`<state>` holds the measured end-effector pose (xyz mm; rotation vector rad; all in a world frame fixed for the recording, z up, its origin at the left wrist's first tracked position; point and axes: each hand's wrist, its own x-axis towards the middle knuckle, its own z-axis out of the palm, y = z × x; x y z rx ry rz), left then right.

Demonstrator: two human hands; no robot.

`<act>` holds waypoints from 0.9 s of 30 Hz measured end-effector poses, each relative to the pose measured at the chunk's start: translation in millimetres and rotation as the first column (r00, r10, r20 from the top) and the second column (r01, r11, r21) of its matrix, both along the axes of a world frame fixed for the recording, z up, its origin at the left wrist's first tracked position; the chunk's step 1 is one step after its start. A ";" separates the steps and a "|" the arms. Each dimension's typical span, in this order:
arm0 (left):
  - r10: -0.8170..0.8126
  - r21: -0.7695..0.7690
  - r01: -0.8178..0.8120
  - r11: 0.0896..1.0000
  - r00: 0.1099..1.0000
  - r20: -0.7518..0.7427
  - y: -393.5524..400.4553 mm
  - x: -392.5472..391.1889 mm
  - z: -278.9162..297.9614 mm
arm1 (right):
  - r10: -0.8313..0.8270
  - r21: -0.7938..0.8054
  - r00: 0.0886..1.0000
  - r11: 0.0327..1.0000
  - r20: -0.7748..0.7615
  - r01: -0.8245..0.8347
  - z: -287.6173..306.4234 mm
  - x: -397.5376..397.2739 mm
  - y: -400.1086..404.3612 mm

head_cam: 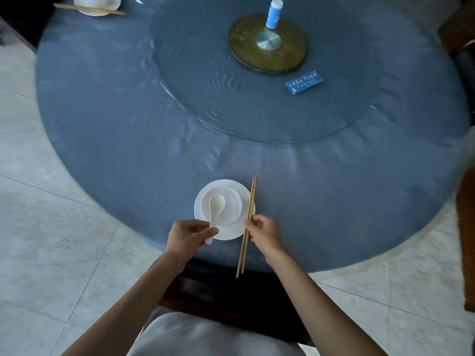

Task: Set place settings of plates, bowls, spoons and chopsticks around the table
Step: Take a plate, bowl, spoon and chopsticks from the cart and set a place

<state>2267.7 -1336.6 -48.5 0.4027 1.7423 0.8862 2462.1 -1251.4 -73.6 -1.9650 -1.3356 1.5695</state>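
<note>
Head view, from the left: at the table's [128, 124] far left edge a finished setting [97, 5] waits, chopsticks laid across its plate. At the near edge, the left hand [187, 237] pinches the handle of a white spoon [215, 211], its scoop resting inside the bowl [226, 206], likely so it will not slide off. The bowl sits centred on a plate [231, 232]. Just right, the right hand [264, 233] pinches a pair of chopsticks [248, 224] partway along, laid across the plate's right rim with their near ends overhanging the table edge; I judge she is still lining them up. Further right, on the glass turntable [205, 73], lie a blue box [304, 82] and a bottle [273, 14].
</note>
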 end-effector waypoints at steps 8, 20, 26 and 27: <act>0.023 -0.062 -0.028 0.998 0.997 -0.073 3.6 4.5 -18.9 | 0.161 0.008 0.959 0.986 0.233 -0.168 -17.4 -17.9 16.6; -0.015 -0.085 -0.002 0.996 0.980 -0.201 11.3 4.2 -13.9 | 0.166 0.040 0.924 0.981 0.344 -0.191 -15.8 -14.5 9.3; -0.032 -0.089 0.013 0.996 0.975 -0.220 7.7 2.7 -6.0 | 0.140 0.040 0.945 0.986 0.294 -0.159 -13.9 -7.6 4.4; -0.028 -0.086 0.010 0.996 0.977 -0.212 6.4 1.6 -4.4 | 0.132 0.035 0.947 0.988 0.293 -0.148 -14.0 -7.2 3.6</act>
